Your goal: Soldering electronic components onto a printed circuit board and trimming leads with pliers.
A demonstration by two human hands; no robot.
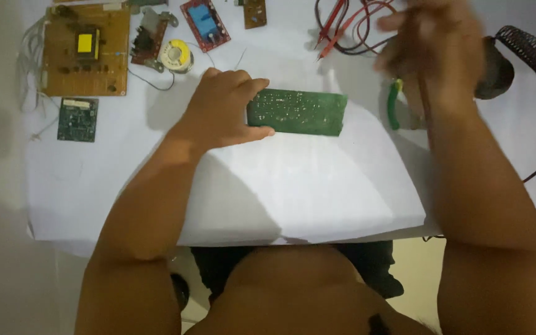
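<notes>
The left hand (224, 108) is gripping the near end of a green circuit board (297, 112), its fingers (250, 84) curling over the far edge and the thumb pressing along the near edge; the board is lying flat on a white sheet of paper (305, 186) covering the tabletop (94, 161), stretching away to the right of those fingers. The right hand (432, 46) is hovering raised and blurred, well to the right of the board, and seems to be pinching a thin dark rod (425, 102) that is hanging down from it; whether its fingers are clenched tight I cannot tell. Just beneath that hand a green-handled tool (394, 104) is lying; beyond it red test leads (342, 22) are curling. Further right a coiled soldering-iron stand (528, 46) is sitting. Beyond the left fingers a solder spool (176, 54) is resting; to its left, a brown circuit board (85, 49) with a yellow part, and a small green board (77, 119) nearer.
</notes>
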